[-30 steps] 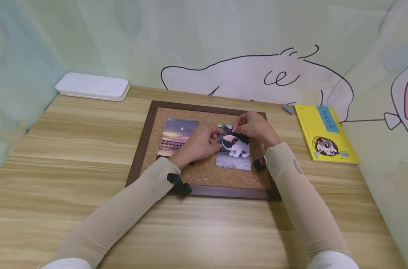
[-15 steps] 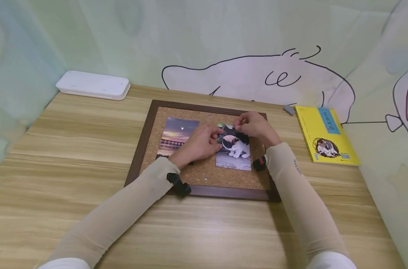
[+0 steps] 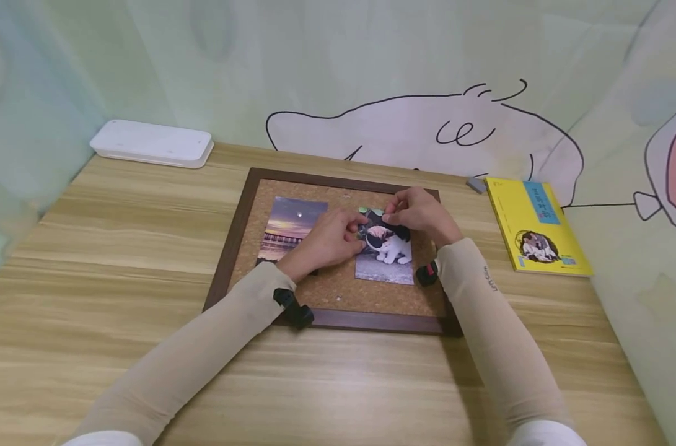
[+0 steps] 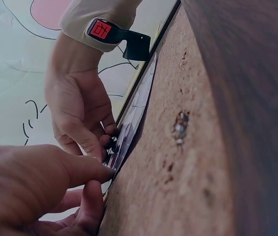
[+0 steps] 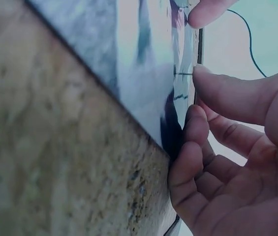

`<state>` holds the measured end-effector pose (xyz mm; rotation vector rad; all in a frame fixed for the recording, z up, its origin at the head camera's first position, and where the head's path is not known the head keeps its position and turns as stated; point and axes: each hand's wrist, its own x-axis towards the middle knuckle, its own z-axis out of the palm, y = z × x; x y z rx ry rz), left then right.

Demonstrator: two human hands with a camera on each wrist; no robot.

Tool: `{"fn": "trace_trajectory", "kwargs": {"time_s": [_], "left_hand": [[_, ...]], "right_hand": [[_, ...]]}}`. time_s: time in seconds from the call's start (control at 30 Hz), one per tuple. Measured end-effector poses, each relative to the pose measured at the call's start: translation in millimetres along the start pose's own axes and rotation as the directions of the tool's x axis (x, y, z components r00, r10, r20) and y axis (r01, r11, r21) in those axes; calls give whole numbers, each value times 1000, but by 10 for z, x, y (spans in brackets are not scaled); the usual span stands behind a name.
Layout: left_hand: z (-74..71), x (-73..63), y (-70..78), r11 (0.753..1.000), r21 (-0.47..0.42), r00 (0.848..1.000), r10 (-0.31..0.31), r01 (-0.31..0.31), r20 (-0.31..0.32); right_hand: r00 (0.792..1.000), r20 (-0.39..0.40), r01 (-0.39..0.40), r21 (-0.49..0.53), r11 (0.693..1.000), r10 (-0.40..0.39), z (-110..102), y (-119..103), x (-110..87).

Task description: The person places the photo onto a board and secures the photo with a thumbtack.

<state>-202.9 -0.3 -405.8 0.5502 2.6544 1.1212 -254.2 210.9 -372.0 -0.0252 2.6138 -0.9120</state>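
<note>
A cork board (image 3: 332, 288) in a dark wooden frame lies on the table. On its right half is a photo of a cat (image 3: 383, 266). My left hand (image 3: 331, 238) rests its thumb and finger, held apart, on the photo's left edge. My right hand (image 3: 418, 210) is at the photo's top right, pinching a push pin (image 5: 184, 73). The pin's thin needle points at the photo's face in the right wrist view, while the fingers hide its head. A sunset photo (image 3: 293, 217) with a pin near its top lies left, partly behind my left hand.
Small shiny pins (image 3: 339, 298) stand in the bare cork. A white case (image 3: 152, 141) sits at the table's back left. Right of the board lie a yellow book (image 3: 538, 226) and a small grey block (image 3: 475, 184). A patterned wall covering (image 3: 338, 68) borders the table.
Both hands stay at the cat photo in nearly the same pose. The right fingertips have shifted only slightly, and the view moves a little.
</note>
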Motion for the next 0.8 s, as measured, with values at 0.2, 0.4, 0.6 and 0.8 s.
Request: {"fn": "trace_trajectory", "kwargs": {"time_s": [0.2,0.4,0.6,0.8], "left_hand": [[10,5,-14,1000,-1,1000,3,-3,0],[-12,18,-14,1000,-4,1000,1,-1,14],[-102,-39,-46,997,-56,998,55,-53,30],[-295,-199,-149,988,-62,990,139,-139,-4]], "right_hand": [[999,-32,12,-70,997,-14,37,-15,-4],[999,-46,17,-100,995,-21,48,-42,25],[997,-44,66,-104,992,-70,24,-38,-6],[989,-69,123,-98,988,-130,-59,62,-126]]}}
